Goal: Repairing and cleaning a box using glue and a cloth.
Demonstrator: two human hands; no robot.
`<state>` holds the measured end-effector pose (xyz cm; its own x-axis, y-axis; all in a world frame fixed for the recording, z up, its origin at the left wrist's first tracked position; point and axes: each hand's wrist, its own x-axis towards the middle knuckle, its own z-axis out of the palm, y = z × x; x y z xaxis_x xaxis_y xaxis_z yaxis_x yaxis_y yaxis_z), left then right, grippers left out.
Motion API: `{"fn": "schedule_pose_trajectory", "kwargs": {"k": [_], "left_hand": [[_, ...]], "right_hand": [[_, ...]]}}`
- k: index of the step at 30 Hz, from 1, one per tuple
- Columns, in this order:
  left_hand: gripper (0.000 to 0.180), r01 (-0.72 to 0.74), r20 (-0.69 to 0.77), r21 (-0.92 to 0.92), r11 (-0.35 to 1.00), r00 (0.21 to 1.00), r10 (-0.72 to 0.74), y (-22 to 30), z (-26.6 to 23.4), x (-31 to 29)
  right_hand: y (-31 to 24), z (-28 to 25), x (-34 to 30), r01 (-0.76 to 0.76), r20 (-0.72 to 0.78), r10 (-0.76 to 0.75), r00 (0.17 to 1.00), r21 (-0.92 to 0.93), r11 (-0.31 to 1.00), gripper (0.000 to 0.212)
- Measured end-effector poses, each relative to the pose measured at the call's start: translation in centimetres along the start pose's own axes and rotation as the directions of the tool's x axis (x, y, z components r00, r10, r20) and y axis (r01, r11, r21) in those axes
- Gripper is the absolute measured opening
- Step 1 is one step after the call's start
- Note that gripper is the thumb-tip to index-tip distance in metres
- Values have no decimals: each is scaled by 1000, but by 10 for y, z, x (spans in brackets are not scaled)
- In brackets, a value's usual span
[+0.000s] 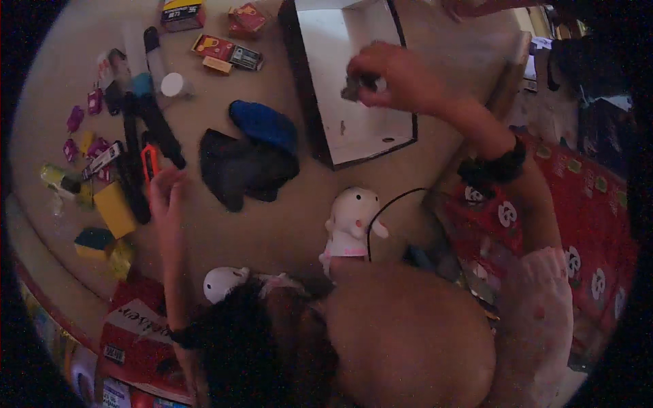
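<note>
My right hand [398, 78] is closed on a small dark grey thing [352, 90] with a pale part, too dim to name. It hovers over the open white box [333, 102] with dark edges. My left hand [167, 197] is over the table, its fingers loosely apart. Its fingertips are at the lower end of an orange-handled cutter [149, 162], and I see no firm grip on it. Long black tools [160, 129] lie just beyond. To the right of that hand rest a folded black cloth [241, 170] and a blue one [265, 124].
Small red boxes [224, 51] and a white-capped container [173, 85] lie farther back. Yellow sponges [114, 209] and small purple items [75, 119] are at the left. A white plush toy [354, 217] sits below the box, beside a thin black cable [388, 202].
</note>
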<state>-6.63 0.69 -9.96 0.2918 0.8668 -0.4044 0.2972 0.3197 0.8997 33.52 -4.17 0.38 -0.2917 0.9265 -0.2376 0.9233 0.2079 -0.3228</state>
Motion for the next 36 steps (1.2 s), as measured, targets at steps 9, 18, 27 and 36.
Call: {"fn": "schedule_pose_trajectory", "kwargs": {"k": [9, 18, 27, 36], "left_hand": [[33, -68, 93, 242, 968, 995, 47, 10, 27, -11], [59, -441, 350, 723, 532, 897, 269, 33, 59, -24], [61, -479, 390, 655, 585, 877, 282, 29, 71, -21], [61, -460, 424, 771, 441, 887, 184, 22, 66, -16]], "right_hand": [[-23, -3, 155, 101, -146, -121, 982, -135, 986, 32], [-4, 64, 238, 58, -129, -53, 990, 31, 998, 41], [-28, -20, 82, -143, -524, 199, 828, 147, 979, 33], [26, 75, -88, -788, 95, 840, 534, 416, 454, 41]]}}
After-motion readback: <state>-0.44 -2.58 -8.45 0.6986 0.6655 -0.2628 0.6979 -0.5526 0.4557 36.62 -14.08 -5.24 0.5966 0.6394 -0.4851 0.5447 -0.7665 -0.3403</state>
